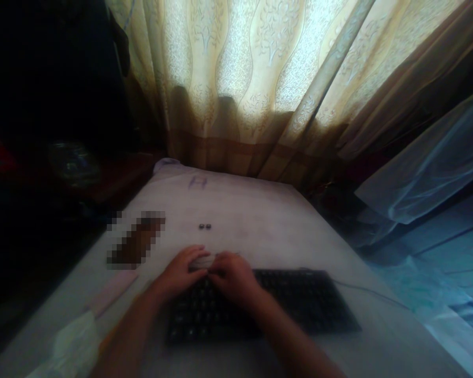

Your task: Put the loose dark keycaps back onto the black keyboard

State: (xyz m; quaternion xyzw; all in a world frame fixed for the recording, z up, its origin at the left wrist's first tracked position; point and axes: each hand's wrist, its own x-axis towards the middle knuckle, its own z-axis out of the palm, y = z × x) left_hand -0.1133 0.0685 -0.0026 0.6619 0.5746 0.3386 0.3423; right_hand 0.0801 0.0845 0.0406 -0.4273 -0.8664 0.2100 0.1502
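The black keyboard (307, 302) lies on the surface (252, 210), my left hand (181, 273) and right hand (237, 277) close together at its far edge; I cannot tell whether either grip holds anything. I judge it fine work, next needing steadiness. Two small dark pieces (208, 227) sit beyond.

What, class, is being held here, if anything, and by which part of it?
It cannot be told: something thin and pale shows between the left hand and right hand at the keyboard, but blur hides any hold.
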